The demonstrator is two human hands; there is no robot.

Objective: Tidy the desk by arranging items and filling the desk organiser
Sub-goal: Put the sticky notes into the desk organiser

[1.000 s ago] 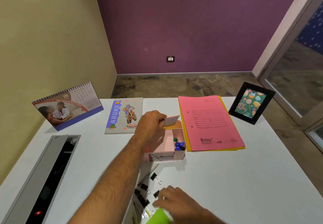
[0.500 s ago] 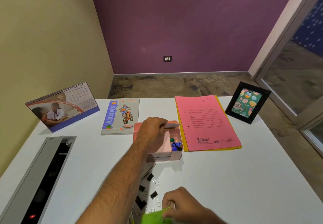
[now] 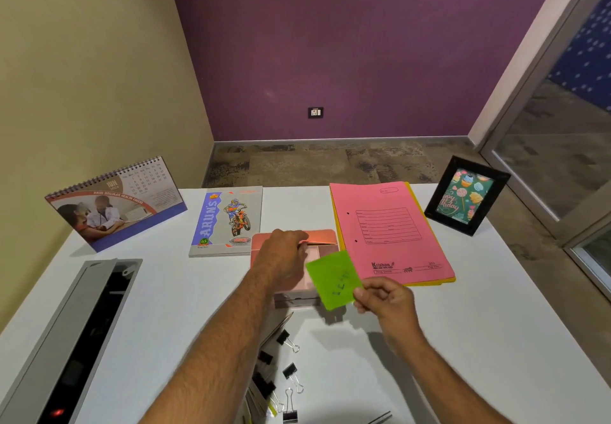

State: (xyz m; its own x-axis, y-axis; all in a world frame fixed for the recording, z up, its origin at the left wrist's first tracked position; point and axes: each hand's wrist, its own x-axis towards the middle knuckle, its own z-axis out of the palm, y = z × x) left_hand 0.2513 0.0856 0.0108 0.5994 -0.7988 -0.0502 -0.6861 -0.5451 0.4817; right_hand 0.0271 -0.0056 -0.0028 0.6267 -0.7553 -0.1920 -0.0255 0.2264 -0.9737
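Note:
A pink desk organiser [image 3: 322, 236] stands mid-desk, largely hidden behind my hands. My left hand [image 3: 284, 258] reaches into its back part, fingers pinched on the edge of a pink and yellow pad of sticky notes [image 3: 319, 242]. My right hand [image 3: 383, 296] holds a green sticky note [image 3: 332, 279] with writing on it, lifted in front of the organiser's right side. Several black binder clips [image 3: 291, 372] lie loose on the white desk [image 3: 479, 341] near the front edge, under my left forearm.
A pink folder [image 3: 386, 231] on a yellow one lies right of the organiser. A notebook [image 3: 226, 222] lies to its left, a desk calendar [image 3: 115, 202] at far left, a black photo frame [image 3: 466, 195] at far right. A grey cable tray [image 3: 76, 341] is open at left.
My right hand lifted the green sticky note from the front edge up to the organiser. My left hand pushed the sticky-note pad lower into the organiser's back.

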